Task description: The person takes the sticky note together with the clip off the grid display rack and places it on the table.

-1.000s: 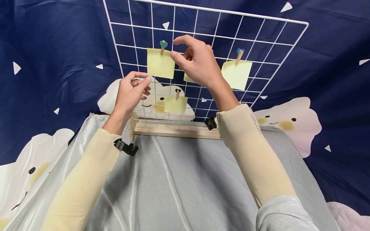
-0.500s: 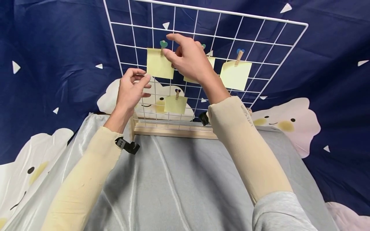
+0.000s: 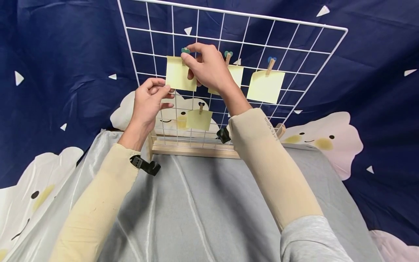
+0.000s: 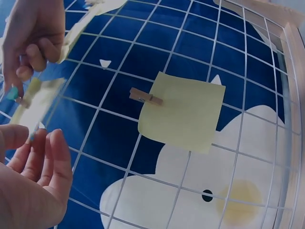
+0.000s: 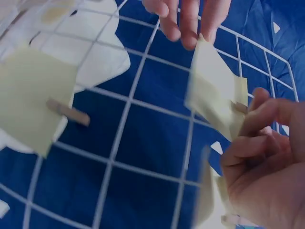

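A yellow sticky note hangs at the left of the white wire grid, under a wooden clothespin with a green heart. My right hand pinches this clothespin between thumb and index finger, hiding part of it and the note's right side. At the note's lower left corner, my left hand holds the paper between thumb and index finger. In the right wrist view, the left hand's fingers meet the corner of that note, while the right hand is at its clothespin end.
More clipped notes hang on the grid: one behind the right wrist, a right one with a blue-heart clothespin, and a lower one. The grid stands in a wooden base on grey cloth, before a navy curtain.
My right hand has moved left from beside the note to its green-heart clothespin and closed thumb and finger on it. The middle note has come into view. My left hand stays at the corner.
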`<state>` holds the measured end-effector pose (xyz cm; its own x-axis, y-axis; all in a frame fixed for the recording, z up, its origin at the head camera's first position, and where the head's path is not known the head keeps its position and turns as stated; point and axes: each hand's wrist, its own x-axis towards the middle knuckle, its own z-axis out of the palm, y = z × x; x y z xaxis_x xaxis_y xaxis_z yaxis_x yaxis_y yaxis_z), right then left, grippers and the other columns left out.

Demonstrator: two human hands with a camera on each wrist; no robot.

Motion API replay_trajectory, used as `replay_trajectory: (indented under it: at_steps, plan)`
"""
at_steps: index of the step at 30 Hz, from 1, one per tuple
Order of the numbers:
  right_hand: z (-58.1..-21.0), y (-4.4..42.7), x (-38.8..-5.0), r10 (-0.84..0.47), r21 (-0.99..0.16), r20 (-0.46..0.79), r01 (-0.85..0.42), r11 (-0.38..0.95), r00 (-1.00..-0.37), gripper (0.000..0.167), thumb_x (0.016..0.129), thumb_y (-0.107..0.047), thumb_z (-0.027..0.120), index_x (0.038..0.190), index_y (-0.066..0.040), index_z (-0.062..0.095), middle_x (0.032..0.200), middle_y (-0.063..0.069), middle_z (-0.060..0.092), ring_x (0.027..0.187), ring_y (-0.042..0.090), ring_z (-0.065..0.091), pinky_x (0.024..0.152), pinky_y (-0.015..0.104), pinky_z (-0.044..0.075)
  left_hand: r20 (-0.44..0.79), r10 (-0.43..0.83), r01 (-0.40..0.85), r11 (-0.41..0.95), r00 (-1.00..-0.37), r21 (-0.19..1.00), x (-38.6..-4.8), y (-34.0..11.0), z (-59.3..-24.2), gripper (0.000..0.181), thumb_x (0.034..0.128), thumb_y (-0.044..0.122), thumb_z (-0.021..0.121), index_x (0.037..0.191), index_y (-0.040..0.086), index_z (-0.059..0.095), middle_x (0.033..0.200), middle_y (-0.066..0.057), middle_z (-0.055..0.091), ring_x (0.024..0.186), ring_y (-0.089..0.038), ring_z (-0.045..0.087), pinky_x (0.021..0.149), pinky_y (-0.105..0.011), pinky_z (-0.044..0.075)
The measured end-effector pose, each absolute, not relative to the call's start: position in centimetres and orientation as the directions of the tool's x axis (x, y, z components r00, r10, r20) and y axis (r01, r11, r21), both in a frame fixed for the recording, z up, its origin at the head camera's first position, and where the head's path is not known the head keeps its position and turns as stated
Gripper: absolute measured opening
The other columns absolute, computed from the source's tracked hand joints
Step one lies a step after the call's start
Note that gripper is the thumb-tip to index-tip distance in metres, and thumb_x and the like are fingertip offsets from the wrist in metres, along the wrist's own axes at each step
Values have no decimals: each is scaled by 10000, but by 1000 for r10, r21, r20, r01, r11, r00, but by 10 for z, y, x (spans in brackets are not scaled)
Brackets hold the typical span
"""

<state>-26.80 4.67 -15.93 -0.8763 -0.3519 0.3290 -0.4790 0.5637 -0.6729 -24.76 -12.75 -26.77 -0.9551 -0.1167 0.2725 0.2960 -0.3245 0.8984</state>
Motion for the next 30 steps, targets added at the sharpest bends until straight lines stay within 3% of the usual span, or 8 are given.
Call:
replay_trajectory:
  at_steps: [4,10,18,30]
  plan:
    - [-167,41,-272,-273,-738,395,-480,475,-877,344,1059,-261,568,1335,-64,630,627,73,622,533,284,573,531,311,512,267,-114,290,-341,-957,894,-248,-127,-268,61,970,-3,651,1000,35,615,891,-94,720,779,-194,681,600,-262,582]
    - [-171,36,-273,-157,-739,473,-488,464,-867,232,1038,-244,613,1181,-89,711,588,38,608,476,195,554,485,291,483,250,-110,273,-360,-962,892,-248,-126,-267,59,963,-17,651,989,27,623,881,-94,719,778,-182,683,615,-263,585]
    - [-171,32,-275,-128,-698,543,-531,479,-830,189,1024,-223,642,1097,-86,749,596,23,590,565,168,585,505,254,361,241,-135,276,-398,-961,875,-249,-129,-267,64,942,-48,665,958,8,639,847,-113,717,770,-196,693,630,-261,587]
    - [-173,28,-278,-69,-648,623,-564,512,-779,172,1010,-184,659,994,-84,797,622,-9,559,598,117,511,565,220,343,241,-140,277,-366,-960,888,-250,-128,-267,68,946,-36,668,954,26,643,861,-88,719,772,-188,685,632,-260,588]
